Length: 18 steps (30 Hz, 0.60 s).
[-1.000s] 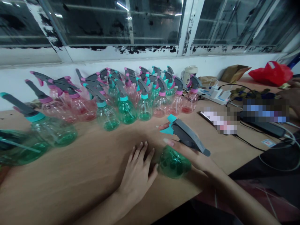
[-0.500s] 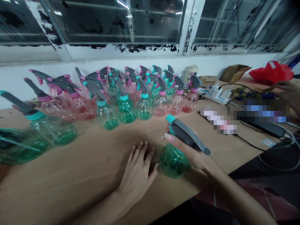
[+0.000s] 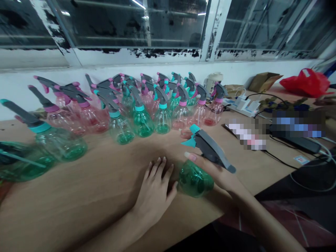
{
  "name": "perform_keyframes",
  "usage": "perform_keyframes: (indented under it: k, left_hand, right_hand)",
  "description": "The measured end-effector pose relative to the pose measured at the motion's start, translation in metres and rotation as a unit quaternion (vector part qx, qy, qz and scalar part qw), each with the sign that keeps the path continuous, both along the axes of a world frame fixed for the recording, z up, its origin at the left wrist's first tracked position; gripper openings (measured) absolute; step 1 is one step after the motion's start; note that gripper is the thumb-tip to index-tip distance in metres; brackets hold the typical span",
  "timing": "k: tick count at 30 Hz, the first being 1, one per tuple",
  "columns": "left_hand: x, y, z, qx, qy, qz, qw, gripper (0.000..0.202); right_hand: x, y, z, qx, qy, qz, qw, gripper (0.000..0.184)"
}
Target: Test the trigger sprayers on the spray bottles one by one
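My right hand (image 3: 212,168) grips a green spray bottle (image 3: 195,180) by its neck, under the grey spray head with the teal trigger (image 3: 210,148). The index finger is stretched past the trigger and the trigger stands out. The bottle's round base rests on the wooden table (image 3: 86,196) near its front edge. My left hand (image 3: 154,190) lies flat on the table, fingers spread, its thumb touching the bottle's left side. It holds nothing.
Several green and pink spray bottles (image 3: 141,112) stand in rows along the white wall, more at the far left (image 3: 52,140). To the right lie a power strip with plugs (image 3: 243,105), cables, a cardboard box (image 3: 264,82) and a red bag (image 3: 306,82). Another person's hand (image 3: 325,101) shows at the far right.
The right index finger, curled on the trigger half a second ago, has stretched out again and the trigger has sprung back. The left hand has stayed flat on the table.
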<state>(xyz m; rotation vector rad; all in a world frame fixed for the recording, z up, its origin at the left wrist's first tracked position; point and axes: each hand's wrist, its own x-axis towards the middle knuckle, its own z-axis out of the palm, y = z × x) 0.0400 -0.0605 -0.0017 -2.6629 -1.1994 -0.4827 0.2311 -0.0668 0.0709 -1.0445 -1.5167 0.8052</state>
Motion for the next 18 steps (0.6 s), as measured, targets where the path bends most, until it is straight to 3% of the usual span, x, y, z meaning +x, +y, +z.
perform_keyframes:
  k: [3,14,18]
  left_hand:
    - [0.0003,0.0001,0.0001,0.004,0.000,0.002,1.000,0.043]
    - [-0.0003,0.0006,-0.0025,0.005,-0.022,-0.002,1.000,0.041]
    - [-0.0003,0.0004,-0.0015,0.005,-0.023,-0.002,1.000,0.040]
  right_hand:
    - [-0.0004,0.0005,0.0011,0.004,0.020,0.014,1.000,0.042]
    - [-0.0010,0.0000,-0.0006,-0.016,0.008,-0.033,0.999,0.018]
    - [-0.0012,-0.0012,-0.0018,-0.027,-0.007,-0.046,0.999,0.016]
